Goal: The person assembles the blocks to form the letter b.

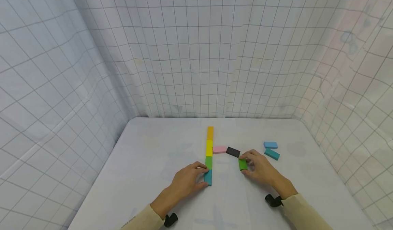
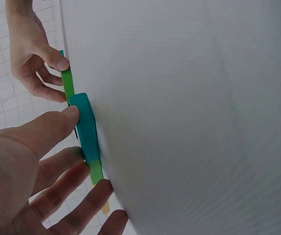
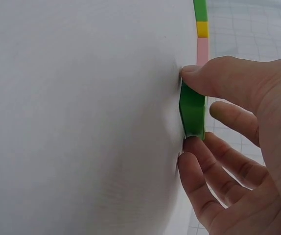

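Observation:
My left hand (image 1: 189,180) holds a teal block (image 1: 208,178) between thumb and fingers, the thumb at its near end. That block is the nearest in a straight column, with a light green block (image 1: 208,162), a yellow block (image 1: 209,148) and an orange block (image 1: 210,133) beyond it. In my right hand (image 1: 258,167) a darker green block (image 1: 243,164) is pinched lengthwise, thumb at the near end and fingers at the far end. Its far end lies close to a tilted black block (image 1: 233,152). A pink block (image 1: 219,150) sits between the black one and the yellow one.
To the right of my right hand lie a blue block (image 1: 270,145) and another teal block (image 1: 272,154), apart from the others. White gridded curtains (image 1: 190,59) hang behind and on both sides of the white table (image 1: 147,155).

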`<state>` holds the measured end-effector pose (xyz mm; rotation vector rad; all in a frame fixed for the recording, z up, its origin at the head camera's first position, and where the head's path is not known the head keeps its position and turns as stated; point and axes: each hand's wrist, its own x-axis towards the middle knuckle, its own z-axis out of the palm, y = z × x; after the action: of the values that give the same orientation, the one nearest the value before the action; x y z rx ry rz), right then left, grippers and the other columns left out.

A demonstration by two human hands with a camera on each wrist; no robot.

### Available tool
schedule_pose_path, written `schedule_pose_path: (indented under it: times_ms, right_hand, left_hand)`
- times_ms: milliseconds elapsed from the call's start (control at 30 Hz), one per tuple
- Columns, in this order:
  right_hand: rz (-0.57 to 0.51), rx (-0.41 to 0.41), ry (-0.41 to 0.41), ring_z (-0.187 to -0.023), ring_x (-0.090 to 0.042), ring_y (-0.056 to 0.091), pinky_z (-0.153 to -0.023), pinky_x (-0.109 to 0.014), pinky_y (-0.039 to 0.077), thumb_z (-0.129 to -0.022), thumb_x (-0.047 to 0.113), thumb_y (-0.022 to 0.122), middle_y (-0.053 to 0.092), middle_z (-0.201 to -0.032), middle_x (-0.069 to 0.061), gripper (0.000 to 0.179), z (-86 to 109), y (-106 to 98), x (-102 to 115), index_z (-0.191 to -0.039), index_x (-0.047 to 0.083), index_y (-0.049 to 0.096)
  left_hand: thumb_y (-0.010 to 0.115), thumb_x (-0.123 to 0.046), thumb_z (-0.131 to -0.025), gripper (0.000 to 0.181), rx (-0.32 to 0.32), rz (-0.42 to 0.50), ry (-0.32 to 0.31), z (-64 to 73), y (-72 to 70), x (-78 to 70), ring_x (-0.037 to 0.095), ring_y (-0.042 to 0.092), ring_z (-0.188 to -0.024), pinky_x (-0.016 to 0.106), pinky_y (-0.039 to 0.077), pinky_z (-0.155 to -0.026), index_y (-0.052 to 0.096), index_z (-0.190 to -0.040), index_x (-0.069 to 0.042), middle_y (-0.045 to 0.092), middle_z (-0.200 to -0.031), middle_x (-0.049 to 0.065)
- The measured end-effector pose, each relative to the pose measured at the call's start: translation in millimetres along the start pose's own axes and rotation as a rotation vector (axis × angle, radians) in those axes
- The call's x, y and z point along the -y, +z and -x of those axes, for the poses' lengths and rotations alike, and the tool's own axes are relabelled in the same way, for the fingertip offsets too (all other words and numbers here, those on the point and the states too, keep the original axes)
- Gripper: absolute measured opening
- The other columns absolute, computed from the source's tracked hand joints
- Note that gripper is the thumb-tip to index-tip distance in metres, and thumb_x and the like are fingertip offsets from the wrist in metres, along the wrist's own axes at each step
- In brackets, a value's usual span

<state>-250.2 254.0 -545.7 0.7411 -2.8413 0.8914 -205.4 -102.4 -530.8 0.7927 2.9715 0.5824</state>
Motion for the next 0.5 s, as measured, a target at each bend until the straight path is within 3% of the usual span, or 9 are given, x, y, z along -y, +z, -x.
schedule_pose_path:
  times_ms: [500]
  right_hand:
    - [0.011,0.014,0.054,-0.118,-0.024,0.077,-0.096,-0.035,0.071,-0.093,0.011,0.100,0.074,-0.138,-0.008,0.055,6.7,-5.2,-1.5,-0.144,0.012,0.078]
  left_hand:
    - [0.097,-0.039,-0.099,0.053,-0.006,0.003,0.004,0.5,0.9,-0.1,0.022,0.079,-0.133,0.043,0.070,-0.105,0.083,-0.144,-0.015,0.077,-0.149,-0.002]
